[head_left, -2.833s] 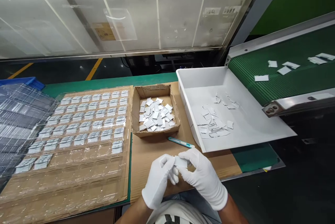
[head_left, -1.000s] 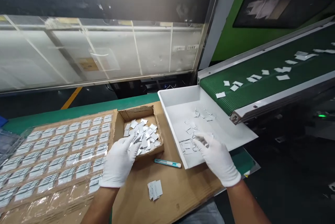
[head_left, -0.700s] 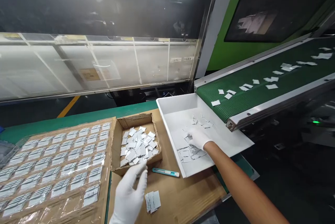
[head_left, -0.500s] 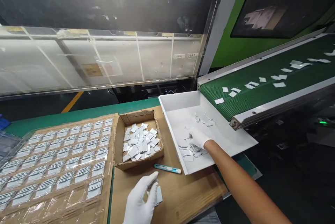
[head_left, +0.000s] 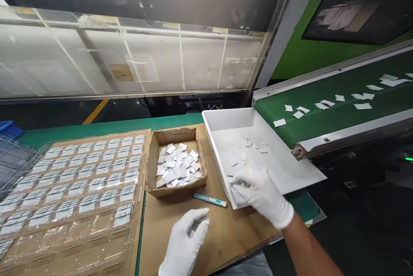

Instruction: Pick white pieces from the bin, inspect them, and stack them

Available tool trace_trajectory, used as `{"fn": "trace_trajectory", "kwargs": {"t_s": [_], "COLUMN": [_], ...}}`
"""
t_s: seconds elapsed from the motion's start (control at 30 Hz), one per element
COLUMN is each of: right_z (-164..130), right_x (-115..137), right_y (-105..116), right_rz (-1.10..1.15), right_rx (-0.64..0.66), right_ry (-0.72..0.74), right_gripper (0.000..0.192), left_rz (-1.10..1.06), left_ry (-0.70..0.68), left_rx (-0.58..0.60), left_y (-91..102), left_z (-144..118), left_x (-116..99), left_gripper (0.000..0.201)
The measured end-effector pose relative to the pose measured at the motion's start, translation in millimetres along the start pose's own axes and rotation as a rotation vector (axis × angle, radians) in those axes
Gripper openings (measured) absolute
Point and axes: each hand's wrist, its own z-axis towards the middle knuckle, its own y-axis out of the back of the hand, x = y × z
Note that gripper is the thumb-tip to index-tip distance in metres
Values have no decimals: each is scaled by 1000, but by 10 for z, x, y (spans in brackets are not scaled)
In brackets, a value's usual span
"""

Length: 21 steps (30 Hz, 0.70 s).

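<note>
My left hand, in a white glove, is above the cardboard sheet at the bottom centre. Its fingers are curled toward the thumb, and whatever lies between them is hidden. My right hand, also gloved, is over the near left corner of the white tray. Its thumb and fingers are bent together; I cannot make out what is in them. Thin white rectangular pieces lie scattered in the tray. Left of it, a cardboard box holds a heap of similar pieces.
A light-blue utility knife lies between box and tray. On the left, a clear plastic blister tray has rows of pockets, most filled with stacked pieces. A green conveyor belt carrying white pieces ends above the tray. Blue bins stand far left.
My right hand has drawn back toward me from the pieces inside the tray to its near corner. The white piece seen under my left fingers no longer shows. The view has shifted slightly.
</note>
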Motion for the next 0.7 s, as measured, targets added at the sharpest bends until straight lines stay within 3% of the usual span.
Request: {"fn": "trace_trajectory", "kwargs": {"t_s": [0.07,0.13,0.23,0.37,0.43,0.57,0.7], "right_z": [-209,-362,-497,-598,-630,-649,-645], "right_x": [213,357,417,341,319,353,381], "right_y": [-181,-370,-598,-777,-824,-866,-891], "right_rz": [-53,-165,-199,178,366,570,655], "right_rx": [-98,-138,-159,-271,-226,-80,-25], "right_ry": [258,420,462,236,100,-123,-228], "right_gripper": [24,29,28,21,28,24,21], "left_rz": [-127,-202,-221,-268,-274,-266,-295], "left_ry": [78,132,222,321,336,355,376], "left_rx": [40,93,129,83,82,79,74], "left_y": [-46,-80,-77,-14,7,2,-31], "left_z": [37,71,83,33,4,-32,-54], "left_x": [-65,-109,-121,-96,-96,-111,-96], "left_gripper": [45,48,50,50,51,49,49]}}
